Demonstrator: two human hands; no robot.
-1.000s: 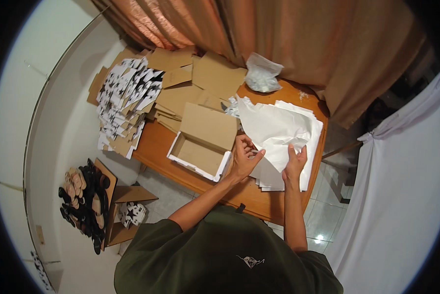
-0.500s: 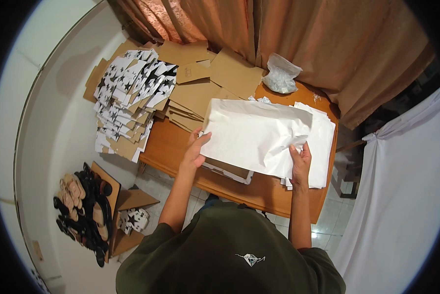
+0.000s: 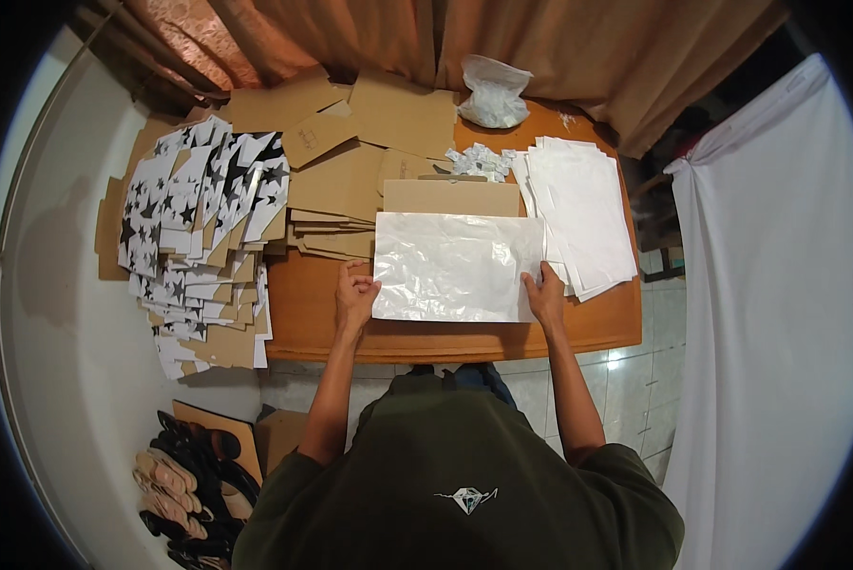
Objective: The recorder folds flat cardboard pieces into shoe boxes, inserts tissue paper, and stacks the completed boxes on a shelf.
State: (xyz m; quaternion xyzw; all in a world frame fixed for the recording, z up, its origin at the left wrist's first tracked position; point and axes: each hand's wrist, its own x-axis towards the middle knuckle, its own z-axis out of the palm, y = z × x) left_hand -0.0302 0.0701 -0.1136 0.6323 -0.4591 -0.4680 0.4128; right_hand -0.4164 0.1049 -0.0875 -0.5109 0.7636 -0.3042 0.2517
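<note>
White paper [image 3: 455, 268] spans our left hand [image 3: 354, 298] and right hand [image 3: 545, 296], fingers [image 3: 528, 281] pinching its side edges (a brown cardboard flap [image 3: 451, 197] shows beyond it).

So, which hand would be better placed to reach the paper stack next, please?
Probably the right hand: it is near the paper stack, while the left hand is across the held white sheet.

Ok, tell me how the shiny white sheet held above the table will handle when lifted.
The white sheet will probably be floppy, as wrinkles cross its surface. It is likely light for its size, since its edges look thin. Its glossy highlights suggest a smooth face that might slide easily.
</note>
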